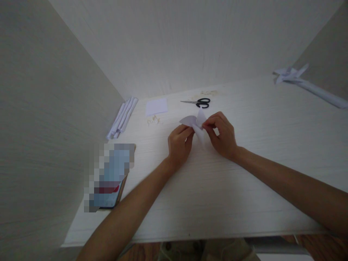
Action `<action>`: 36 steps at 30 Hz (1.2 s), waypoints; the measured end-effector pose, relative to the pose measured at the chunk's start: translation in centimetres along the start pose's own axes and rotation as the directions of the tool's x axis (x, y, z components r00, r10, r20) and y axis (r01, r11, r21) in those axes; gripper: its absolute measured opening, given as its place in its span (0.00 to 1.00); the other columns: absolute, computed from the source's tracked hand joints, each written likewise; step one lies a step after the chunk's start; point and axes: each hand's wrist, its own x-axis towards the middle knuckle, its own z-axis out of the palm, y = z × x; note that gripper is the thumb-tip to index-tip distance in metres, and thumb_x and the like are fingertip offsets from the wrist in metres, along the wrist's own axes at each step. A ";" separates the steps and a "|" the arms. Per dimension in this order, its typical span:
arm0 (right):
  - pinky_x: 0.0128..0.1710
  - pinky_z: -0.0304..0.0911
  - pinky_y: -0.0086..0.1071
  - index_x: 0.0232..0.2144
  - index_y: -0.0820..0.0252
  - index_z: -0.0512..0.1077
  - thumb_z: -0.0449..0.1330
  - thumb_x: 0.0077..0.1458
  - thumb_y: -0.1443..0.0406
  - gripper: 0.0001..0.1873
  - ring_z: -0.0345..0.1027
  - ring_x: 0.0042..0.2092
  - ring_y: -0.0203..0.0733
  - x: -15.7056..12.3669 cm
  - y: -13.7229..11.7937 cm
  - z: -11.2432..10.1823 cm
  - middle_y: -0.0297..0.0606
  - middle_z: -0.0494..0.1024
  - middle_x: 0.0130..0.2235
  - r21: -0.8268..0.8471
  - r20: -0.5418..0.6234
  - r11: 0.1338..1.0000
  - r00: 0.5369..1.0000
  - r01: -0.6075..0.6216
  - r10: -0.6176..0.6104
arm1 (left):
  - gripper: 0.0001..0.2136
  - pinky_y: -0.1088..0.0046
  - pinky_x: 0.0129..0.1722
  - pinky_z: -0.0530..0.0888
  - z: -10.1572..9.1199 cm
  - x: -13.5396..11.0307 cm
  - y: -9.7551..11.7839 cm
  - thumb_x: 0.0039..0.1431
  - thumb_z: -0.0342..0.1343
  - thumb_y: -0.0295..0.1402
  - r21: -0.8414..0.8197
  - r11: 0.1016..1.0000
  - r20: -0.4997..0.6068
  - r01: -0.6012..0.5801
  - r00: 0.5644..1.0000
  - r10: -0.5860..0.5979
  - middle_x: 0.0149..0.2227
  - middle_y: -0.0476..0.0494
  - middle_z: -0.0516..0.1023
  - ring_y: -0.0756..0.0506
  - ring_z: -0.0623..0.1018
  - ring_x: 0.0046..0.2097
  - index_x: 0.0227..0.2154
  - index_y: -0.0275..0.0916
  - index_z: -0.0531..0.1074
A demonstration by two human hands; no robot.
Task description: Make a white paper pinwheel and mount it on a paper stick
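A white paper pinwheel head point(189, 120) with folded, pointed blades is held between both hands, above the middle of the white table. My left hand point(180, 143) grips it from the left and below, fingers closed on the paper. My right hand point(221, 136) pinches its right side between thumb and fingertips. Whether a pin or other small part sits at the centre is too small to tell. Just beyond the paper lie scissors point(199, 103) with black handles, blades pointing left.
A paper sheet point(157, 107) and small pale bits point(154, 120) lie back left. Rolled paper sticks point(123, 117) rest against the left wall point(89, 90), with a phone point(112, 181) nearer. A finished-looking paper pinwheel on a stick point(312, 88) lies at the far right. More bits point(209, 93) lie behind the scissors.
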 end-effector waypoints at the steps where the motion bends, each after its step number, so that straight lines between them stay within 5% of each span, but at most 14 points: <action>1: 0.27 0.57 0.30 0.26 0.58 0.62 0.50 0.52 0.70 0.05 0.58 0.29 0.35 0.1 -0.1 0.0 0.34 0.63 0.27 0.006 -0.006 1.000 1.000 -0.001 0.001 | 0.08 0.77 0.28 0.67 0.0 0.0 0.0 0.52 0.48 0.26 -0.003 1.000 -0.006 0.006 1.000 -0.006 0.26 0.46 0.73 0.51 0.71 0.29 0.24 0.37 0.72; 36: 0.27 0.57 0.30 0.27 0.58 0.62 0.51 0.51 0.71 0.05 0.58 0.30 0.35 0.2 -0.2 -0.3 0.34 0.63 0.28 0.071 0.050 0.997 0.998 0.021 -0.025 | 0.07 0.77 0.29 0.67 0.2 -0.1 -0.2 0.51 0.51 0.27 0.065 0.998 -0.033 0.005 0.999 -0.002 0.26 0.45 0.75 0.51 0.72 0.28 0.24 0.37 0.73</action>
